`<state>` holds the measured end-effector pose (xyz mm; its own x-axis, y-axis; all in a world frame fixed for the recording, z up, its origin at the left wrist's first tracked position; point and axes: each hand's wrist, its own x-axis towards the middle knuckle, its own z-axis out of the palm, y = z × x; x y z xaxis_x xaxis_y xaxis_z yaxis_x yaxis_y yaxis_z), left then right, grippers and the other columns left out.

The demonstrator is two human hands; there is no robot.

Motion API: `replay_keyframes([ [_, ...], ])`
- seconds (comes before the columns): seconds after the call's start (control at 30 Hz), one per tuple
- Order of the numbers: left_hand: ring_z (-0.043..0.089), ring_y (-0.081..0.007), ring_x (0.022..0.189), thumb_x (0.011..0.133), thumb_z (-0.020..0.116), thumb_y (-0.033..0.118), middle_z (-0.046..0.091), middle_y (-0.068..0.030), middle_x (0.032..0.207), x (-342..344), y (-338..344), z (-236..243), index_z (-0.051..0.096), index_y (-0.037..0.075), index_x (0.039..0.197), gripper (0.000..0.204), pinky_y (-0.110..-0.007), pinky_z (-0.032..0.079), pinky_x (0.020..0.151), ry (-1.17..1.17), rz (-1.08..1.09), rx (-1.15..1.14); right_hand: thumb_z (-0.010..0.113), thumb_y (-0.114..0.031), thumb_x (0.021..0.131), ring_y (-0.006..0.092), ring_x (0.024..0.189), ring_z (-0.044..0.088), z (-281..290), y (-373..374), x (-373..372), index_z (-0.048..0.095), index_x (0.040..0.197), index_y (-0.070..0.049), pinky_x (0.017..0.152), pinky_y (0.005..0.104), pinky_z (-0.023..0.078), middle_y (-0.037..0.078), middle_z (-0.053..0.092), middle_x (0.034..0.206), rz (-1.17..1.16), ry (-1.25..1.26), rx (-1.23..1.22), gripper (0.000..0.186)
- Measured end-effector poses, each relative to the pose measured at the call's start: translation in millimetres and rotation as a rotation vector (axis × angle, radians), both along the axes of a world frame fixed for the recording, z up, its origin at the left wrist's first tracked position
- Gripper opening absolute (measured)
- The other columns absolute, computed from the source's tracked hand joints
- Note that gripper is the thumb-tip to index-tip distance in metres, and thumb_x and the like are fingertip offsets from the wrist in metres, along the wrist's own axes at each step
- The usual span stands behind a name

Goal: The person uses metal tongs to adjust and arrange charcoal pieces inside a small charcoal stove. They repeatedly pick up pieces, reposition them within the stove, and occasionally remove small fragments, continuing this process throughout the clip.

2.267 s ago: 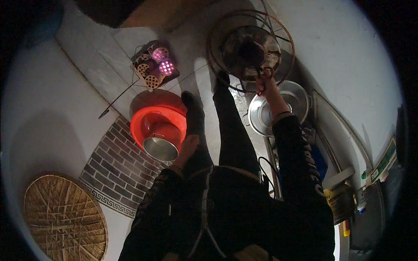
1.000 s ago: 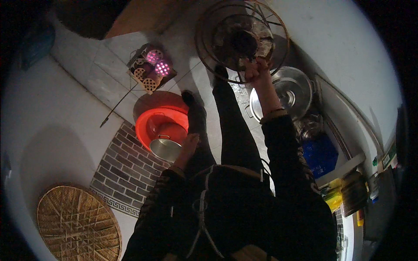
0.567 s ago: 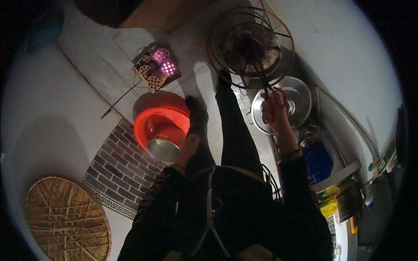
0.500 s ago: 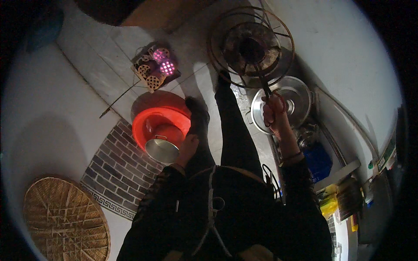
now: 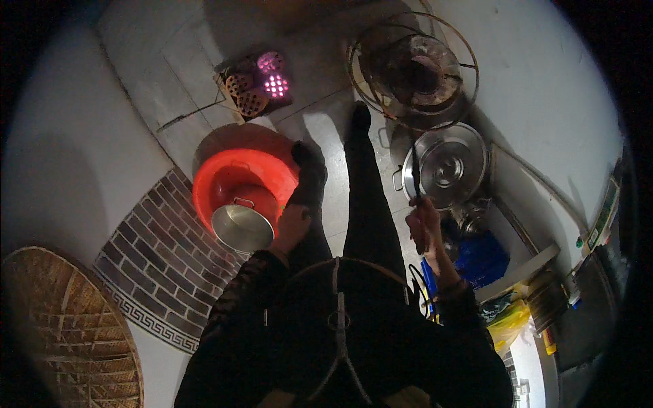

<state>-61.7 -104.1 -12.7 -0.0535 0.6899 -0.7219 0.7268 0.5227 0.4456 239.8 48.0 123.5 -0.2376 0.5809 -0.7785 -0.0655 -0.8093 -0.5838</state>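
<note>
My right hand (image 5: 425, 223) is closed round the handles of dark metal tongs (image 5: 415, 177), which point up toward the round stove (image 5: 443, 98) with rusty rings. A lidded steel pot (image 5: 466, 163) stands beside the tongs, below the stove. My left hand (image 5: 295, 222) rests curled against my left leg, whatever its fingers may hold hidden. Next to it is a steel pot (image 5: 241, 230), with a red basin (image 5: 219, 171) behind.
Pierced briquettes (image 5: 252, 100), some glowing pink, sit at the upper middle, with a rod (image 5: 190, 117) nearby. A woven tray (image 5: 75, 326) stands at the lower left. Blue plastic (image 5: 479, 262) and yellow bags (image 5: 507, 319) lie along the right wall.
My right hand has drawn down, away from the stove's middle, bringing the tongs with it below the rings. My left hand stays by my leg. The view has shifted slightly.
</note>
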Motion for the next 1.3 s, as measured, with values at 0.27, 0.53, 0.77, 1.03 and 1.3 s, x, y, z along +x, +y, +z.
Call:
replay_keyframes([
  [0.27, 0.059, -0.0335, 0.083, 0.074, 0.057, 0.018, 0.062, -0.0149, 0.086, -8.9, -51.6, -30.6, 0.064, 0.008, 0.087, 0.018, -0.043, 0.048, 0.075, 0.029, 0.121, 0.139, 0.054, -0.040, 0.084, 0.0048, 0.041, 0.034, -101.1, -10.0, -53.9, 0.048, 0.103, 0.000, 0.036, 0.0204, 0.024, -0.002, 0.043, 0.057, 0.232, -0.088, 0.150, 0.045],
  [0.53, 0.059, -0.0340, 0.077, 0.076, 0.055, 0.022, 0.061, -0.0158, 0.078, 23.4, -40.8, -37.4, 0.063, 0.007, 0.077, 0.018, -0.045, 0.047, 0.069, -0.021, 0.170, 0.202, 0.044, -0.022, 0.091, 0.0086, 0.034, 0.035, -179.9, 13.1, -38.0, 0.053, 0.089, -0.008, 0.027, 0.0241, 0.028, 0.000, 0.051, 0.059, -0.102, -0.161, -0.154, 0.017],
  [0.77, 0.059, -0.0350, 0.070, 0.077, 0.053, 0.024, 0.060, -0.0156, 0.072, 38.8, -41.4, -42.6, 0.060, 0.006, 0.068, 0.021, -0.047, 0.047, 0.062, 0.008, 0.285, 0.237, 0.050, -0.033, 0.087, 0.0094, 0.038, 0.030, -190.3, 34.0, -59.9, 0.054, 0.086, -0.011, 0.037, 0.0261, 0.024, -0.003, 0.038, 0.053, -0.159, -0.032, -0.183, 0.022],
  [1.03, 0.060, -0.0329, 0.067, 0.072, 0.057, 0.023, 0.060, -0.0138, 0.068, 41.8, -39.4, -59.4, 0.061, 0.008, 0.065, 0.017, -0.043, 0.047, 0.060, -0.018, 0.242, 0.201, 0.054, -0.036, 0.086, 0.0114, 0.042, 0.035, -202.7, 12.8, -56.6, 0.057, 0.085, -0.009, 0.041, 0.0299, 0.030, -0.003, 0.036, 0.050, -0.092, -0.158, -0.221, 0.027],
  [1.3, 0.060, -0.0307, 0.073, 0.072, 0.062, 0.021, 0.062, -0.0112, 0.077, 37.2, -33.8, -78.5, 0.065, 0.009, 0.074, 0.013, -0.041, 0.048, 0.067, 0.016, 0.056, -0.057, 0.058, -0.042, 0.080, 0.0256, 0.059, 0.062, -236.1, 8.3, -31.9, 0.057, 0.090, -0.002, 0.055, 0.0378, 0.048, 0.013, 0.063, 0.070, 0.770, -1.037, 0.007, 0.042],
])
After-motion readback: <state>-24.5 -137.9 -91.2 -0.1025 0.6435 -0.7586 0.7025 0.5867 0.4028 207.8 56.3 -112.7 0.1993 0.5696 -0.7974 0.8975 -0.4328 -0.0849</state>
